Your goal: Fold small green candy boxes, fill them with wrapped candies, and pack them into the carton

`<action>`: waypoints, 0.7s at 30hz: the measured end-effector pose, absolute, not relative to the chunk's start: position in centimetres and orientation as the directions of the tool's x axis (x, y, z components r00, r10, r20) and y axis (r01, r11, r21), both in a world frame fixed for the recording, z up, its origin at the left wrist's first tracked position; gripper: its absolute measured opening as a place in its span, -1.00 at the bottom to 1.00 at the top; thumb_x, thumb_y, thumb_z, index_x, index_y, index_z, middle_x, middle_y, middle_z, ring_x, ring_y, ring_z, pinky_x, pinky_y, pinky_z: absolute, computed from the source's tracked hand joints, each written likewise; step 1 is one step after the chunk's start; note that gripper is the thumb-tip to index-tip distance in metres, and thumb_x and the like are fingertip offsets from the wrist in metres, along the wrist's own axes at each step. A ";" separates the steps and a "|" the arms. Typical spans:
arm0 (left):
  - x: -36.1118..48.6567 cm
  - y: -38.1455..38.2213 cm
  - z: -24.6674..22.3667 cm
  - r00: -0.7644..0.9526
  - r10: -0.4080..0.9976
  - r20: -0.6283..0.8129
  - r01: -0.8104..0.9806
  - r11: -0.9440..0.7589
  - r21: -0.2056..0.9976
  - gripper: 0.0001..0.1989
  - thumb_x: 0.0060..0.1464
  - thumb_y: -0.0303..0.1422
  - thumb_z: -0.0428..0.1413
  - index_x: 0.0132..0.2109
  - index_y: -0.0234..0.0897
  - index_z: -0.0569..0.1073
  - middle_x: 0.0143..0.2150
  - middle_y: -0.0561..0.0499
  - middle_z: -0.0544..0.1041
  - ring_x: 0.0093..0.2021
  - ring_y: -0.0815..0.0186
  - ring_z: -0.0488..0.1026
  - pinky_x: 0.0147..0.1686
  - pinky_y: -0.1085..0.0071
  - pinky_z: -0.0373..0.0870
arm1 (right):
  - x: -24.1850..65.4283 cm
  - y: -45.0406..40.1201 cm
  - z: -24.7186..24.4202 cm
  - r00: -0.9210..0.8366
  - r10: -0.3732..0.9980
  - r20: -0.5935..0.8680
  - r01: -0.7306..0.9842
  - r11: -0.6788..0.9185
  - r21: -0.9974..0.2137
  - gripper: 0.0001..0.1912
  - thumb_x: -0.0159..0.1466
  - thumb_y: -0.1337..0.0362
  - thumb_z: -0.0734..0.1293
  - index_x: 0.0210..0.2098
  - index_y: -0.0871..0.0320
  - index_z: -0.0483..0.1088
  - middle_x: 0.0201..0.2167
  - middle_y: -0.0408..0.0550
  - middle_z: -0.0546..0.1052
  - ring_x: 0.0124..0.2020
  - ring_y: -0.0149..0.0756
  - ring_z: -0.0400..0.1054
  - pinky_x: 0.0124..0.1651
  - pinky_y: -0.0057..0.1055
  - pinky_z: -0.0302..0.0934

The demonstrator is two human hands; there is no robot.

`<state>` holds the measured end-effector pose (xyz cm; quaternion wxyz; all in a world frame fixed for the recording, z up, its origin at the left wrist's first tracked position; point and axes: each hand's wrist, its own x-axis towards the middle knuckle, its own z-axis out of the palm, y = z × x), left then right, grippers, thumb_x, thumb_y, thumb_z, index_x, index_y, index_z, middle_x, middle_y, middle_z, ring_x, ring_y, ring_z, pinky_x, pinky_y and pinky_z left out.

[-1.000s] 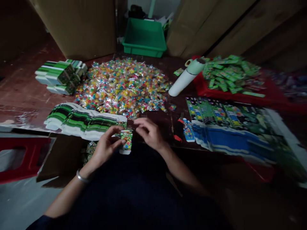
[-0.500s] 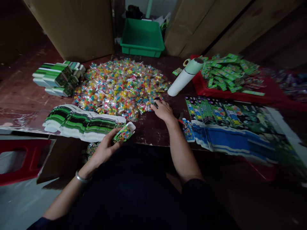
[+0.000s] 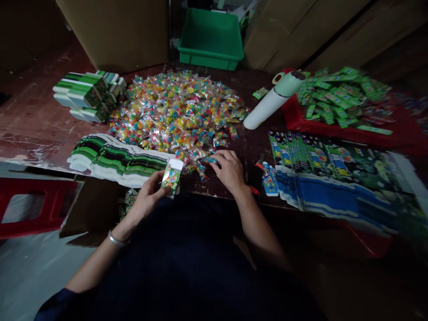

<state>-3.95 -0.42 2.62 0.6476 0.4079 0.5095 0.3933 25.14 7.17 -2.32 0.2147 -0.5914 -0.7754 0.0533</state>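
Note:
My left hand (image 3: pixel 152 194) is closed round a small green printed box (image 3: pixel 171 179), held upright with its white top flap raised. My right hand (image 3: pixel 229 169) is at the near right edge of a heap of clear bags of colourful candies (image 3: pixel 177 111). Its thumb and fingers are pinched on a small bag of candies (image 3: pixel 210 160), partly hidden by the fingers. Just behind my left hand, a row of flattened green and white boxes (image 3: pixel 117 160) lies along the table's front edge.
A white bottle (image 3: pixel 267 107) lies tilted right of the heap. Beyond it, green packets (image 3: pixel 337 96) fill a red tray (image 3: pixel 294 111). A utility knife (image 3: pixel 257 176) and blue cartons (image 3: pixel 321 189) lie near the right front. A green tray (image 3: pixel 210 58) stands behind.
My right hand has drawn back toward me from the heap's edge, with a candy bag at its fingertips. My left hand has turned the box more upright. The view has shifted slightly.

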 end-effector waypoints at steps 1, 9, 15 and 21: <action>-4.1 -0.4 2.5 0.165 0.925 -0.343 -0.096 0.361 0.927 -0.51 0.04 -0.23 0.32 0.10 -0.28 0.48 0.02 -0.09 0.63 -0.08 0.18 0.55 -0.10 0.35 0.45 | 25.3 7.2 -2.3 -0.212 0.934 0.289 0.884 0.309 -0.351 -0.79 0.37 0.31 0.37 -0.06 0.05 0.62 -0.02 0.10 0.61 0.06 0.03 0.42 0.14 -0.03 0.38; -3.4 0.0 2.0 0.194 0.946 -0.259 0.131 0.237 0.963 -0.59 0.18 -0.05 0.27 -0.05 -0.30 0.52 -0.23 -0.05 0.65 -0.30 0.24 0.56 -0.28 0.38 0.47 | 24.2 6.0 1.9 -0.121 0.941 0.317 0.555 0.329 -0.764 -0.69 0.49 0.22 0.25 0.12 0.03 0.55 -0.15 -0.05 0.61 -0.41 -0.33 0.49 -0.29 -0.32 0.47; -3.0 -0.1 1.6 0.177 0.983 -0.038 0.459 -0.048 0.887 -0.69 0.27 -0.21 0.20 0.06 -0.29 0.53 -0.09 -0.14 0.69 -0.23 0.20 0.62 -0.27 0.36 0.51 | 21.8 4.3 6.4 -0.469 0.816 0.337 0.641 0.577 -0.506 -0.70 0.47 0.37 0.26 0.07 0.02 0.56 -0.15 -0.01 0.57 -0.17 -0.22 0.52 -0.10 -0.28 0.47; -2.6 -0.5 1.1 0.189 0.975 0.115 0.525 -0.199 0.828 -0.74 0.26 -0.30 0.20 0.04 -0.29 0.55 -0.11 -0.15 0.68 -0.18 0.16 0.62 -0.13 0.27 0.55 | 19.4 3.8 6.7 -0.586 0.773 0.243 0.693 0.634 -0.343 -0.67 0.43 0.47 0.27 0.10 0.08 0.49 -0.07 0.07 0.60 -0.11 -0.13 0.54 -0.07 -0.22 0.47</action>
